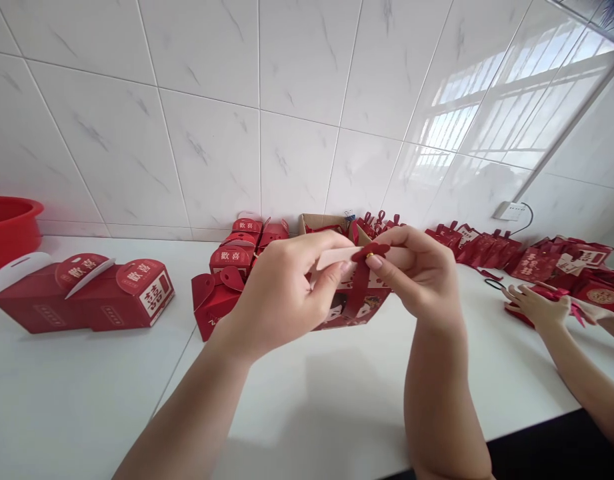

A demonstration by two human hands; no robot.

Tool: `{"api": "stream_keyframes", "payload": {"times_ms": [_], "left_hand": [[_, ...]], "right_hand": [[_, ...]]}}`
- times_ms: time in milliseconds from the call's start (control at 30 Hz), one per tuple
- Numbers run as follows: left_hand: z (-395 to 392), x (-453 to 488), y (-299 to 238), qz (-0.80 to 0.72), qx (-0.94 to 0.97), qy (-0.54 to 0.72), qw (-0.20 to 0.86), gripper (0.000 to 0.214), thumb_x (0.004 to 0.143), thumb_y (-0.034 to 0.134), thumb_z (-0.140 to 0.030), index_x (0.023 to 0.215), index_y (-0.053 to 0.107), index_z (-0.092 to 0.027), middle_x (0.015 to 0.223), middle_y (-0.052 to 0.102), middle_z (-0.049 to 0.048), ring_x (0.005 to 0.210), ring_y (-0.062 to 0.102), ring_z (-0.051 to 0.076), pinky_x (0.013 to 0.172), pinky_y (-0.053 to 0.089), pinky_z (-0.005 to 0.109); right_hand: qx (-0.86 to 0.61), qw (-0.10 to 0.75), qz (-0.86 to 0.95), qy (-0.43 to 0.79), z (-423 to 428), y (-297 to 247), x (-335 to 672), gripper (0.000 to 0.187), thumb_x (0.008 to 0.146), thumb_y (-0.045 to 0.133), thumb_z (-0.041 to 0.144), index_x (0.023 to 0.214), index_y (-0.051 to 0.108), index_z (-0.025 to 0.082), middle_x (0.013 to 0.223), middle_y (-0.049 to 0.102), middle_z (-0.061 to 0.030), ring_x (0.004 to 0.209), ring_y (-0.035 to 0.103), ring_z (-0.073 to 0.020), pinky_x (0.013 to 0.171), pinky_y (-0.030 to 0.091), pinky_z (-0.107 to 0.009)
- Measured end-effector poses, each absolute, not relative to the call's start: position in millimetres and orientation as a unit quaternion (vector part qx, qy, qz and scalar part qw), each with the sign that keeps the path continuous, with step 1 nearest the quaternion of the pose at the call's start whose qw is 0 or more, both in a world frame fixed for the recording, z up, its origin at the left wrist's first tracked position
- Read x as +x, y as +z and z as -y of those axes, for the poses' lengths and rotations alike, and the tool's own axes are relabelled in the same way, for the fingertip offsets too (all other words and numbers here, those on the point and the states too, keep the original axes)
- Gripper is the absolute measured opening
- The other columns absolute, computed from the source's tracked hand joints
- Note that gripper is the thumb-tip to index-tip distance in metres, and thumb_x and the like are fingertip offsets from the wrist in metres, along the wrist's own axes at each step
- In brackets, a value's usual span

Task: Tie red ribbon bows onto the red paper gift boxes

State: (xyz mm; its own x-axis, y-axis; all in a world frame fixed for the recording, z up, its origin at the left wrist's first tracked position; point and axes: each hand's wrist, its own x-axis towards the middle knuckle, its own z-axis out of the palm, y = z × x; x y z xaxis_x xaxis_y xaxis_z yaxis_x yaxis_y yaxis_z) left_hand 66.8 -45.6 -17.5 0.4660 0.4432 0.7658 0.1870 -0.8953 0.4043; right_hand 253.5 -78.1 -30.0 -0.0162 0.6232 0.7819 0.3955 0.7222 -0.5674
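Note:
A red and white patterned gift box [371,303] is in front of me, with a red ribbon [357,291] running down its side. My left hand [289,287] is closed, thumb and fingers pinching the pale flap [331,256] at the box's top. A dark red tag piece with a small gold fastener [371,253] lies at the top of the ribbon. My right hand [423,273] pinches there too, its thumb against the tag piece. My fingers partly hide the box's top and left side.
Folded red boxes [131,293] stand at left near a red basin [11,230]. More red boxes [231,257] and a cardboard carton [311,220] sit by the tiled wall. At right, a co-worker's hands [541,307] handle a pink ribbon beside several red gift bags [537,263].

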Motion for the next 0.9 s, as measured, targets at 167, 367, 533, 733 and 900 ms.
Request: {"api": "stream_keyframes", "payload": {"times_ms": [167,367,533,733,900], "left_hand": [[38.3,75.6,-20.8,-0.275,0.818,0.477,0.167,0.038,0.072,0.072,-0.043,0.096,0.051,-0.023,0.075,0.066,-0.0007,0.062,0.063,0.016,0.047,0.045,0.024],[33.5,79.0,-22.8,-0.314,0.814,0.46,0.164,0.036,0.076,0.069,-0.043,0.096,0.047,-0.023,0.078,0.065,-0.0007,0.062,0.063,0.016,0.044,0.044,0.023],[31.2,69.5,-19.4,-0.296,0.822,0.453,0.176,0.027,0.081,0.065,-0.041,0.095,0.052,-0.023,0.084,0.067,0.0005,0.073,0.066,0.017,0.054,0.049,0.024],[36.8,53.3,-15.8,-0.363,0.824,0.398,0.174,0.028,0.08,0.063,-0.05,0.089,0.056,-0.024,0.068,0.063,-0.0002,0.054,0.061,0.017,0.041,0.043,0.026],[41.7,34.8,-12.1,-0.393,0.821,0.381,0.162,0.019,0.083,0.059,-0.042,0.091,0.052,-0.026,0.063,0.062,-0.0035,0.039,0.05,0.012,0.033,0.033,0.024]], "right_hand": [[-0.391,0.65,0.647,0.074,73.7,-28.7,241.5,0.019,0.077,0.07,0.023,0.07,0.053,0.02,0.051,0.043,0.0062,0.047,0.038,-0.009,0.046,0.036,-0.025],[-0.405,0.666,0.625,0.045,66.9,-31.2,241.3,0.021,0.074,0.071,0.022,0.067,0.051,0.021,0.052,0.043,0.0063,0.05,0.04,-0.0093,0.048,0.038,-0.025],[-0.411,0.645,0.64,0.076,65.2,-32.6,246.5,0.024,0.075,0.07,0.024,0.066,0.048,0.02,0.046,0.034,0.009,0.044,0.03,-0.0068,0.043,0.031,-0.023],[-0.402,0.626,0.655,0.134,69.5,-30.7,244.4,0.023,0.076,0.069,0.026,0.068,0.049,0.02,0.048,0.035,0.008,0.044,0.029,-0.0067,0.041,0.027,-0.022],[-0.4,0.638,0.644,0.132,67.7,-31.0,243.7,0.024,0.076,0.069,0.024,0.067,0.047,0.02,0.048,0.033,0.0087,0.045,0.027,-0.0066,0.043,0.026,-0.023]]}}
